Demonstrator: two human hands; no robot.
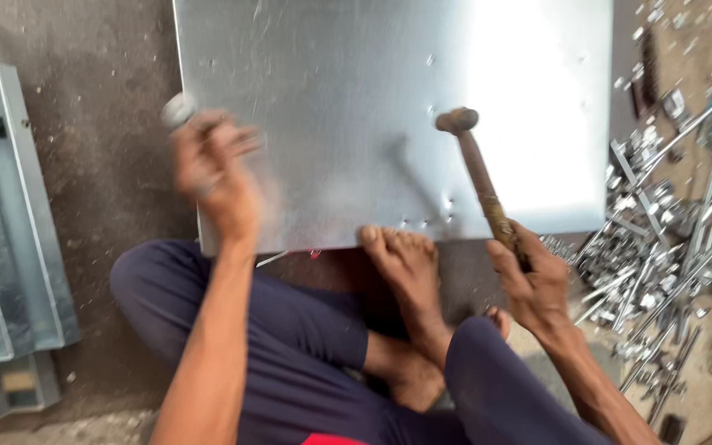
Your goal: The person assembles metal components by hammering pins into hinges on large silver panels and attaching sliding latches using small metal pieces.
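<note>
- Head view, I'm looking down at someone seated on the concrete floor [100, 148], legs crossed, dark blue trousers.
- Right hand [533, 284] clamped round the wooden handle of a hammer [480, 177]. Handle rises up and to the left; the head sits over the sheet metal panel [356, 99], near a few small punched dimples.
- Whether the hammer head touches the panel or hovers just above it, I can't tell.
- Left hand [212, 169] is raised over the panel's left edge, heavily blurred. Fingers look curled around a small round metal piece [178, 109]; I can't tell what it is or how firm the grip is.
- Hands well apart, one on each side of the panel.
- Panel lies flat on the floor in front of the person; strong glare on its right half.
- Bare foot [405, 272] rests with its toes on the panel's near edge, next to a row of small holes.
- Right of the panel: loose pile of bolts and metal rods [653, 247] on the floor.
- Left edge: grey folded metal channels [6, 231] lying side by side.
</note>
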